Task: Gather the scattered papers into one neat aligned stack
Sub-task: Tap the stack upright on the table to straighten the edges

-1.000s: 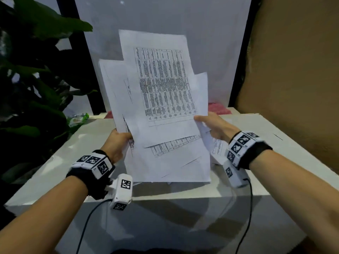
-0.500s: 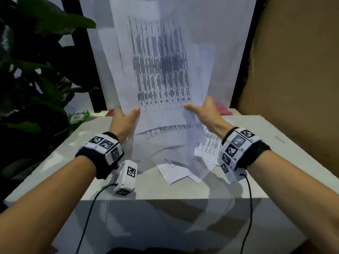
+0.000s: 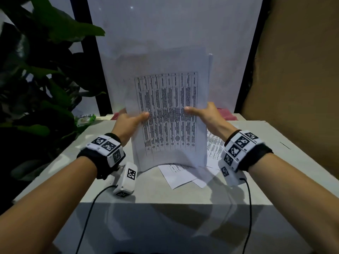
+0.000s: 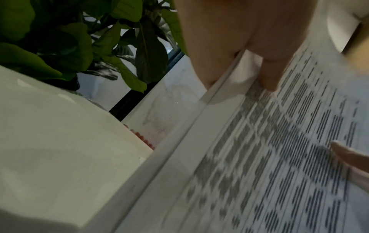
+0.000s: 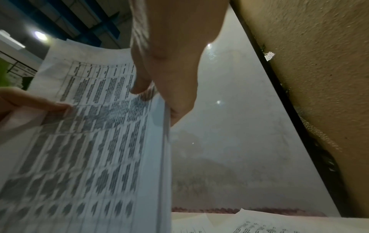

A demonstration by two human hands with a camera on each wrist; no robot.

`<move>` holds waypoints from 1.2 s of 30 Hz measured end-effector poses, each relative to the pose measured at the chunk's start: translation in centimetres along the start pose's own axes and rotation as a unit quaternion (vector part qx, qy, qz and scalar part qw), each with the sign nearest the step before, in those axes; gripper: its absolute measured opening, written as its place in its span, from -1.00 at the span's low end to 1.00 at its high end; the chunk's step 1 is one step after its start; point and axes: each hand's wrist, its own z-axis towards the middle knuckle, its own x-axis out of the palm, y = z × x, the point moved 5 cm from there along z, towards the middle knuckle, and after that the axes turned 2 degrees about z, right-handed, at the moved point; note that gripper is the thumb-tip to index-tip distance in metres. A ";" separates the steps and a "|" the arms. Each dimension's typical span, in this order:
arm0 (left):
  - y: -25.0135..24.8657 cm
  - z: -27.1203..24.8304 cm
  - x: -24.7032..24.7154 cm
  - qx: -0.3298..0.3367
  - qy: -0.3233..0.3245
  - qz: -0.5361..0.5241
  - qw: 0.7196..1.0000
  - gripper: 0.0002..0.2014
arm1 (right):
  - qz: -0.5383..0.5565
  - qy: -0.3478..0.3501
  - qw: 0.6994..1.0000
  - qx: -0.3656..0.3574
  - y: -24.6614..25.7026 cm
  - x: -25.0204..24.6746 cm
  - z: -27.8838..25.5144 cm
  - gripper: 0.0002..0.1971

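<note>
A bundle of printed sheets (image 3: pixel 168 114) stands upright on its bottom edge over the white table (image 3: pixel 60 162), its front page showing a table of text. My left hand (image 3: pixel 131 121) pinches the bundle's left edge, thumb on the front. My right hand (image 3: pixel 201 114) pinches the right edge the same way. In the left wrist view the bundle (image 4: pixel 259 157) shows its edge with my left thumb (image 4: pixel 271 75) on the print. The right wrist view shows the sheets (image 5: pixel 89 141) nearly flush along the right edge. Several loose sheets (image 3: pixel 183 176) lie flat on the table beneath and to the right.
A large leafy plant (image 3: pixel 36 79) stands left of the table. A white panel (image 3: pixel 174 33) rises behind it and a tan wall (image 3: pixel 302 70) closes the right side. Something red (image 3: pixel 226 114) lies at the table's back edge. A small green packet (image 3: pixel 86 119) sits back left.
The fanned, uneven sheets have been drawn together into one upright bundle. They rose high, then came down until the bottom edge met the table. Both hands shifted to the bundle's sides.
</note>
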 end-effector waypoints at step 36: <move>-8.8 1.5 -1.3 0.115 -0.076 0.025 0.990 -0.31 | 0.084 -0.182 0.980 -0.011 9.1 -0.4 1.4 -0.33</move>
